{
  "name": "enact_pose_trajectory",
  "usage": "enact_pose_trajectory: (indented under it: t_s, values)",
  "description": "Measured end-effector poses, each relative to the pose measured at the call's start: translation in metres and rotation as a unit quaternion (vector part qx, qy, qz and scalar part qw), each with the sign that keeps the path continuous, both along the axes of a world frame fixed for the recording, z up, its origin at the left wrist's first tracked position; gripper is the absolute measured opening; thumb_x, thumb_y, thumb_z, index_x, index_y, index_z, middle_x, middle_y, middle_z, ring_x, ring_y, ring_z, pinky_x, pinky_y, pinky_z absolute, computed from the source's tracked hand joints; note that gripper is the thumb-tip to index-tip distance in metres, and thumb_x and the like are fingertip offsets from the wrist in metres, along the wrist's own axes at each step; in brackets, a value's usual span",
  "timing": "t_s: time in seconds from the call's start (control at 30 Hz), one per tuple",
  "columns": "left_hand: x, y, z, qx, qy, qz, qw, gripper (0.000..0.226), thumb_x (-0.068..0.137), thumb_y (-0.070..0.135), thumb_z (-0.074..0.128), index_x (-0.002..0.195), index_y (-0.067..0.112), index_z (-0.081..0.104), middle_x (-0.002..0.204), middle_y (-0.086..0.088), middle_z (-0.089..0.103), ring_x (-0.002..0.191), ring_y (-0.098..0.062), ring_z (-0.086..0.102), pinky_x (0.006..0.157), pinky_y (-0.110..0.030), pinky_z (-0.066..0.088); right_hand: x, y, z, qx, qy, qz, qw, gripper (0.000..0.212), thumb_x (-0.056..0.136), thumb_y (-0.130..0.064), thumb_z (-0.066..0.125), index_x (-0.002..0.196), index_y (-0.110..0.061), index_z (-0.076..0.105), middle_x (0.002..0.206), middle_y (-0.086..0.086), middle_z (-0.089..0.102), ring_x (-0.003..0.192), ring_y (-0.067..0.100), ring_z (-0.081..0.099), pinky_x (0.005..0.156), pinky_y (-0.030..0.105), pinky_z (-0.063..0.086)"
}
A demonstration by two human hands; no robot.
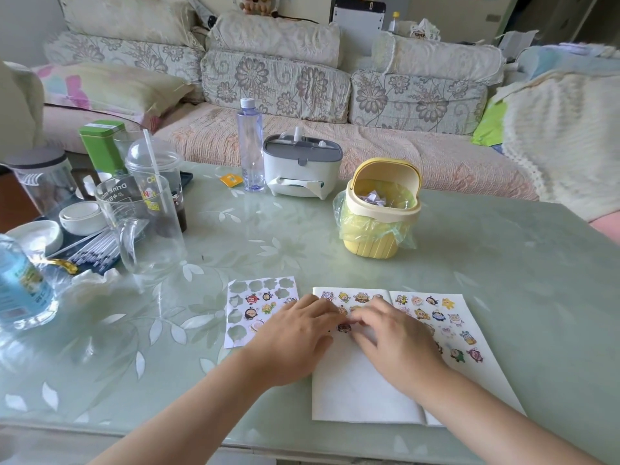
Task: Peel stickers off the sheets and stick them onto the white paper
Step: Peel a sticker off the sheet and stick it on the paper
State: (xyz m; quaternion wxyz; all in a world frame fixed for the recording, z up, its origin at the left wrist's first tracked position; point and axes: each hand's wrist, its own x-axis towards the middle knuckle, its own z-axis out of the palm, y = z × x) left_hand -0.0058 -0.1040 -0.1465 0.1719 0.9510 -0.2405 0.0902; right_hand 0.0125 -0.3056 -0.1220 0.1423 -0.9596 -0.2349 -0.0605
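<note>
Stickers [437,316] crowd the upper half of the white paper [362,391] at lower centre-right, and the partly emptied sheet [261,312] lies just beside it on the left. Left hand [298,333] lies flat, fingers straight, across the gap between sheet and paper. Right hand [396,340] has its fingers bent down toward a small dark sticker [344,327] on the paper's left page. Pinching or pressing it? I cannot tell, the fingertips blur. The risk, I'd say: that sticker goes down creased or overlaps its neighbours, which sit close. The paper could also slide on the glossy table [503,263] if the flat hand lifts. Writing: the glass jug [141,216] at left reads "Drink mo", the rest unclear; the water bottle [20,290] label at the lower-left edge is too blurred to read
</note>
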Motion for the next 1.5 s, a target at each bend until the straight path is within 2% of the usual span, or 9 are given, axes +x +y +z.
enact_pose_trajectory:
  t_s: [0.13,0.33,0.47,0.6,0.8,0.93,1.07,1.27,1.5]
  values:
    - [-0.002,0.002,-0.007,0.015,-0.055,-0.001,0.998,0.041,0.093,0.028,0.040,0.126,0.031,0.063,0.125,0.012,0.057,0.110,-0.014,0.051,0.083,-0.032,0.051,-0.009,-0.010,-0.011,-0.076,-0.082,0.046,0.993,0.026,0.089,-0.039,0.044,0.099,-0.034,0.067,0.097,-0.015,0.053,0.085,0.014,0.056,0.056,0.030,0.047]
    - [-0.009,0.000,-0.005,0.036,-0.063,-0.030,0.997,0.039,0.089,0.035,0.050,0.121,0.025,0.068,0.123,0.002,0.066,0.105,-0.023,0.064,0.065,-0.037,0.059,-0.015,-0.010,-0.011,-0.120,-0.112,0.064,0.984,0.035,0.085,-0.038,0.045,0.108,-0.026,0.068,0.102,-0.008,0.056,0.089,0.019,0.056,0.062,0.036,0.051]
    - [-0.014,0.001,-0.005,0.018,-0.047,-0.032,0.998,0.040,0.090,0.037,0.049,0.126,0.028,0.066,0.130,0.002,0.064,0.118,-0.021,0.061,0.075,-0.037,0.060,-0.020,-0.003,-0.012,-0.146,-0.094,0.051,0.983,0.046,0.087,-0.038,0.041,0.123,-0.020,0.063,0.107,-0.003,0.055,0.093,0.023,0.057,0.069,0.039,0.050]
    - [-0.018,-0.001,-0.005,0.002,-0.047,-0.013,0.999,0.045,0.088,0.033,0.046,0.128,0.027,0.065,0.133,0.006,0.063,0.123,-0.017,0.059,0.081,-0.036,0.060,-0.020,0.004,-0.009,-0.145,-0.084,0.041,0.985,0.048,0.084,-0.039,0.039,0.119,-0.018,0.064,0.103,0.000,0.055,0.092,0.025,0.057,0.070,0.041,0.050]
    - [-0.020,-0.003,-0.010,-0.011,-0.064,0.004,0.998,0.048,0.083,0.033,0.048,0.124,0.021,0.069,0.129,0.005,0.067,0.121,-0.015,0.062,0.077,-0.035,0.061,-0.022,-0.003,-0.009,-0.136,-0.068,0.037,0.988,0.051,0.079,-0.042,0.047,0.119,-0.020,0.069,0.107,-0.003,0.060,0.097,0.022,0.060,0.073,0.038,0.053]
    - [-0.019,-0.007,-0.007,-0.010,-0.084,0.008,0.996,0.042,0.081,0.036,0.051,0.113,0.021,0.074,0.118,0.007,0.071,0.108,-0.014,0.067,0.071,-0.029,0.061,-0.024,-0.010,-0.006,-0.134,-0.057,0.058,0.988,0.043,0.081,-0.043,0.047,0.110,-0.022,0.071,0.110,-0.003,0.063,0.100,0.022,0.060,0.074,0.039,0.055]
    - [-0.013,-0.008,-0.007,-0.007,-0.070,0.020,0.997,0.046,0.085,0.041,0.051,0.121,0.020,0.069,0.119,0.007,0.065,0.106,-0.015,0.061,0.077,-0.033,0.057,-0.025,-0.011,-0.004,-0.124,-0.042,0.055,0.990,0.037,0.083,-0.042,0.045,0.105,-0.023,0.069,0.113,-0.004,0.063,0.104,0.022,0.058,0.076,0.040,0.054]
    - [-0.014,-0.010,-0.010,0.065,-0.094,0.026,0.993,0.050,0.087,0.043,0.046,0.129,0.020,0.064,0.123,0.007,0.058,0.107,-0.015,0.055,0.080,-0.031,0.053,-0.028,-0.012,-0.004,-0.133,-0.027,0.055,0.989,0.046,0.085,-0.041,0.044,0.122,-0.023,0.064,0.115,-0.004,0.060,0.106,0.021,0.056,0.078,0.039,0.050]
    - [-0.014,-0.007,-0.011,0.054,-0.074,0.025,0.995,0.049,0.090,0.047,0.047,0.127,0.021,0.066,0.128,0.005,0.061,0.117,-0.015,0.057,0.074,-0.034,0.059,-0.022,-0.008,-0.001,-0.151,-0.008,0.066,0.986,0.066,0.084,-0.039,0.029,0.143,-0.018,0.048,0.125,0.000,0.051,0.115,0.026,0.048,0.092,0.042,0.044]
